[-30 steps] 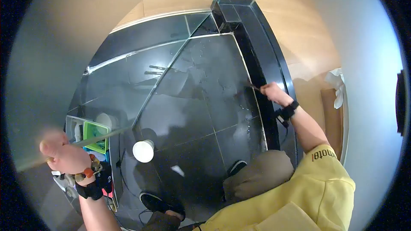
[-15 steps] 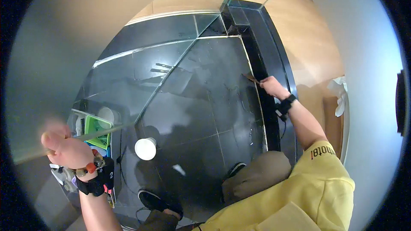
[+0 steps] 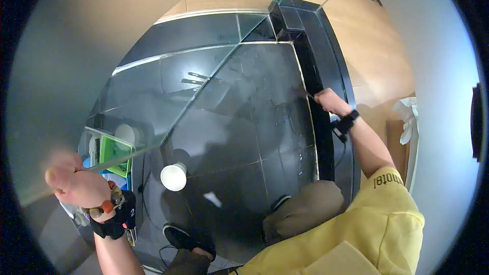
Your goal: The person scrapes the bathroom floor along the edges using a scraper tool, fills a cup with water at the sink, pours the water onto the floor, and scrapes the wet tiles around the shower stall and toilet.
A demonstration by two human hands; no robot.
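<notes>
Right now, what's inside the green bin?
Something greenish shows inside the green bin, too blurred to identify. The edge of the glass panel crosses in front, obscuring a strip of the contents; the bottom can't be made out.

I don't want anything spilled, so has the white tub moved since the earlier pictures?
No. The white tub sits where it did, against the same end of the grout line between the floor tiles; only the camera view has shifted slightly.
</notes>
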